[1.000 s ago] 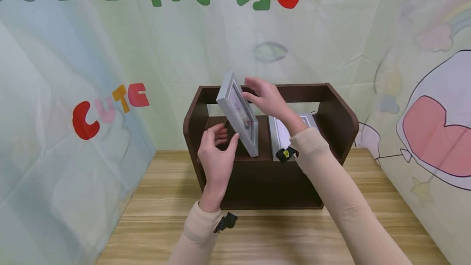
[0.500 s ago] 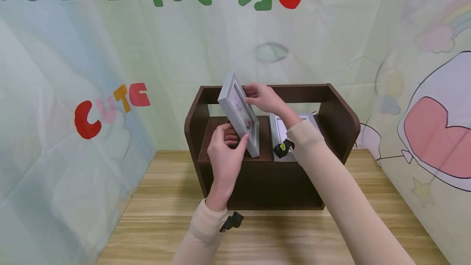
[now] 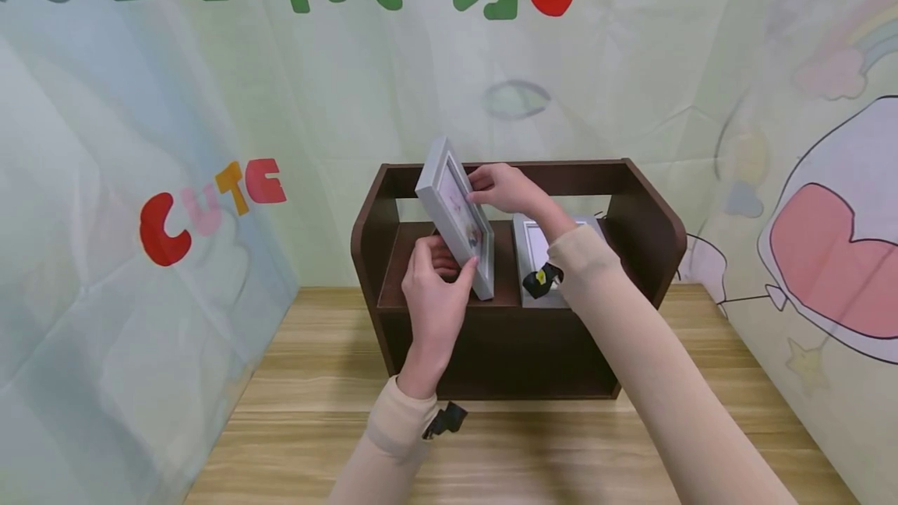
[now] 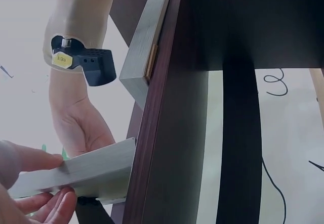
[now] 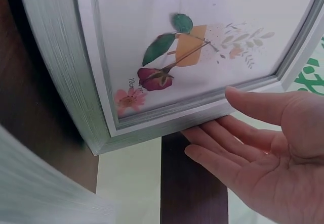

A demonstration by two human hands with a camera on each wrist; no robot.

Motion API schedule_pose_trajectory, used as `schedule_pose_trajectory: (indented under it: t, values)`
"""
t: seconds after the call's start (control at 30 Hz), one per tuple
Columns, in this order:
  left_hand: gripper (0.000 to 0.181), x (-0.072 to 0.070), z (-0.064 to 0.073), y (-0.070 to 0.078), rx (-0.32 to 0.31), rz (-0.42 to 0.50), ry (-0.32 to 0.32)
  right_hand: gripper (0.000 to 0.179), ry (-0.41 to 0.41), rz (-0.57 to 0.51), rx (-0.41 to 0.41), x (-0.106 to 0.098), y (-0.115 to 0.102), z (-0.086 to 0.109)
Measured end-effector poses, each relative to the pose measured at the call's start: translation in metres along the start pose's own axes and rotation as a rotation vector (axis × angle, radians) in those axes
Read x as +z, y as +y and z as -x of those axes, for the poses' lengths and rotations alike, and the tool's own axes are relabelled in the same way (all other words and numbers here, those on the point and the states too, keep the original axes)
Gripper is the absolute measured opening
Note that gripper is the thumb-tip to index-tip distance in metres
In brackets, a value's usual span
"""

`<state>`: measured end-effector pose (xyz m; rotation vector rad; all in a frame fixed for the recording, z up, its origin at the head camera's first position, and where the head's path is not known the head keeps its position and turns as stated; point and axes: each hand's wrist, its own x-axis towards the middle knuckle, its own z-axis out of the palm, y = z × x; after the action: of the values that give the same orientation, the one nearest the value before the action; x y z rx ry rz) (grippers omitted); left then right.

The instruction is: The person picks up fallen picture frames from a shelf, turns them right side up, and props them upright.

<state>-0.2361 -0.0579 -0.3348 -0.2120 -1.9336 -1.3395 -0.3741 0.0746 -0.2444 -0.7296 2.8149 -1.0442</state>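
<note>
While the person's left grip [image 3: 436, 287] is pinching the near edge of a grey picture frame [image 3: 457, 213] between thumb and fingers, the right grip [image 3: 510, 190] is holding its far side, thumb in front, fingers behind. The frame is tilting, top to the left, above the left part of a dark brown shelf [image 3: 526, 353]. Beside it a second frame [image 3: 536, 244] is resting, partly hidden by the right sleeve [image 3: 645, 333]. Beneath, a wooden desk [image 3: 309, 411] is carrying the shelf.
</note>
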Motion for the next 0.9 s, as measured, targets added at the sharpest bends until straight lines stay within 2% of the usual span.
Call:
schedule_pose_trajectory:
  t: [0.53, 0.9]
  values:
    - [0.038, -0.013, -0.006, -0.011, 0.002, -0.017, 0.08, 0.045, 0.054, -0.022, 0.061, -0.001, 0.005, 0.01]
    - [0.036, -0.023, -0.015, -0.021, 0.034, -0.027, 0.133, 0.047, 0.082, -0.057, 0.105, -0.005, 0.005, 0.022]
